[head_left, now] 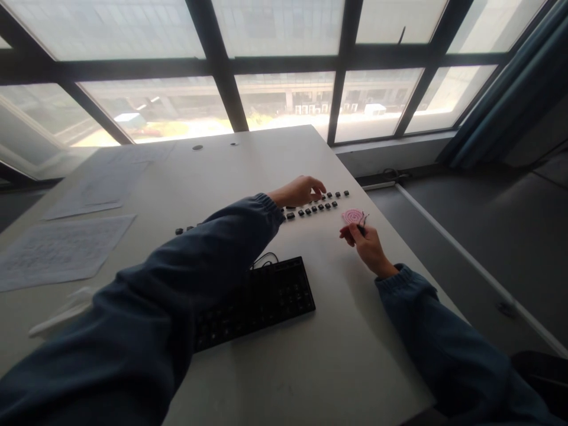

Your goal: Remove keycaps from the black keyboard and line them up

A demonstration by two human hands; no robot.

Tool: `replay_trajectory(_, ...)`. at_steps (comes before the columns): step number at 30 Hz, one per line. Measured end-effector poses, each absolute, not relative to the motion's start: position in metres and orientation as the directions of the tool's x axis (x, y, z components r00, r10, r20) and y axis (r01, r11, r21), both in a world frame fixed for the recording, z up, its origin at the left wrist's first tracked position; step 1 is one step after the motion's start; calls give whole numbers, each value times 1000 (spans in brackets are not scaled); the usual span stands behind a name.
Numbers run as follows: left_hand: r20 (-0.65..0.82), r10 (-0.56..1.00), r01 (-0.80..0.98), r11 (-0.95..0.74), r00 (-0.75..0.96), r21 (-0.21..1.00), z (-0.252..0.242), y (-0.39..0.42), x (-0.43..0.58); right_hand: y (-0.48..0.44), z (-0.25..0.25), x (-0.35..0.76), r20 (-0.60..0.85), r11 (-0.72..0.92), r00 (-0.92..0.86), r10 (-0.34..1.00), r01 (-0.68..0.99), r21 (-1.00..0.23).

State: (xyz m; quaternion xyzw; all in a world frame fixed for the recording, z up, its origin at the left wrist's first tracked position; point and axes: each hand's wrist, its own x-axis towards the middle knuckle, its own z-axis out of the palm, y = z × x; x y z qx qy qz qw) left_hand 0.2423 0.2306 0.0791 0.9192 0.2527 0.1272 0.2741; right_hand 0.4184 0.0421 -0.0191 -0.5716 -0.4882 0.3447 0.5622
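My left hand reaches across the table over rows of small black keycaps. Its fingers are bent down, their tips at a keycap in the far row; what lies between them is hidden. A black keyboard lies in front of me, partly covered by my left sleeve, its cable looped behind it. On the right, my right hand is closed on a small dark keycap puller with thin wire prongs pointing up. Just beyond that hand lies a pink and white round coaster.
Printed paper sheets lie on the left of the white table. A white object, perhaps tissue, sits beside my left sleeve. Large windows stand behind the table. The table's right edge drops to a dark floor.
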Motion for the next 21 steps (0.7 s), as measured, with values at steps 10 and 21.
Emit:
replay_trajectory(10, -92, 649, 636, -692, 755, 342, 103, 53, 96, 18, -17, 368, 249, 207, 139, 959, 262, -943)
replay_trajectory(21, 163, 842, 729, -530, 515, 433, 27, -24, 121, -10, -16, 357, 117, 244, -216, 969, 792, -559)
